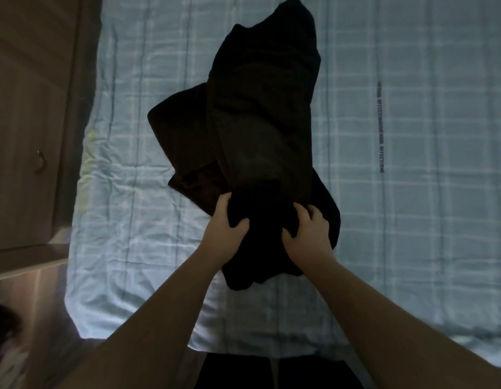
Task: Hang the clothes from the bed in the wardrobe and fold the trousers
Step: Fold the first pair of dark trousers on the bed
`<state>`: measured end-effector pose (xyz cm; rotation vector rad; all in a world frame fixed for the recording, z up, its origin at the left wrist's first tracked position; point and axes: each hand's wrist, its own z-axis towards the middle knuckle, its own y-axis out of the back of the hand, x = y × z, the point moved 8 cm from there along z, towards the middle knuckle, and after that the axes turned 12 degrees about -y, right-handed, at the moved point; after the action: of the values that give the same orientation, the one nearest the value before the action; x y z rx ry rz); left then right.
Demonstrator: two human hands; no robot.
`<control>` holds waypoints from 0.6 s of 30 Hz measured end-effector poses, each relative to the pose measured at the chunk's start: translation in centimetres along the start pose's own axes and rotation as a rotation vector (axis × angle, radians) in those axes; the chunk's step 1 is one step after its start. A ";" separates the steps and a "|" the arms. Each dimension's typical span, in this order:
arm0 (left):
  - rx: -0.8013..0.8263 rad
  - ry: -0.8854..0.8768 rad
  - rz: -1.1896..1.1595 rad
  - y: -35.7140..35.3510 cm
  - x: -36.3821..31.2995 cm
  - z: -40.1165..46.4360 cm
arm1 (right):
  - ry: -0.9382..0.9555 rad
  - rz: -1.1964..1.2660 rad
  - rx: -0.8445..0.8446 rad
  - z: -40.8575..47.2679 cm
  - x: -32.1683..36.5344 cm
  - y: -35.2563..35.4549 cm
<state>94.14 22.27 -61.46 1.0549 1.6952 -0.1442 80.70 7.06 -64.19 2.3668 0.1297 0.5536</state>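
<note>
Here the left hand (pixel 229 220) and the right hand (pixel 306 230) both gripped the near end of a dark garment (pixel 260 113), fingers curled into bunched cloth, thumbs pressing on top. The garment lay lengthwise on the bed (pixel 125 234), stretching away from the person over a pale checked bedsheet (pixel 412 220), and part of it spread out to the left beneath the upper layer. Whether this was one piece or two lying crossed could not be told, since the black cloth swallowed every seam in the dim light.

The likely trouble was that a lift from this bunched hold would drag the lower layer along, or let the far end twist, so trousers would fold crooked or a top would go onto a hanger skewed. A handful of loose fabric could also slip out on one side.

To the left stood a wooden cupboard door (pixel 27 122) with a small ring handle (pixel 40 161), close beside the bed's edge. No hanger was visible. Some dark and pale clutter (pixel 4 346) lay low at the left, too blurred to name.
</note>
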 end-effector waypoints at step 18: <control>-0.109 -0.009 0.163 1.9 3.2 -4.3 | 0.066 -0.012 0.425 -6.6 -0.1 -4.8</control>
<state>92.27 27.65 -61.55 1.1038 1.5830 0.0476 78.05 14.73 -62.95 2.7553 0.3187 0.6506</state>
